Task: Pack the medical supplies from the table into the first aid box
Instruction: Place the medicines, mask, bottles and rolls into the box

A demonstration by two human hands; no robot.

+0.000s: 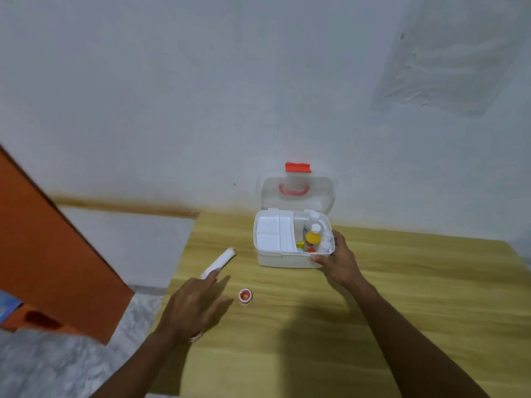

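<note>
The white first aid box (287,259) stands open near the back of the wooden table (402,282), its clear lid with a red handle leaning against the wall. A white tray fills the box's left half; a yellow bottle (312,239) and white bottles stand in the right half. My right hand (334,258) grips the box's front right corner, thumb on the front wall. A white bandage roll (219,262) lies left of the box. My left hand (195,305) reaches toward it with fingers extended, fingertip touching its near end. A small red-and-white tape roll (245,296) lies beside that hand.
The table's left edge runs close to the bandage roll, with grey floor beyond it. An orange door or panel (51,254) stands at the left. A white wall rises right behind the box.
</note>
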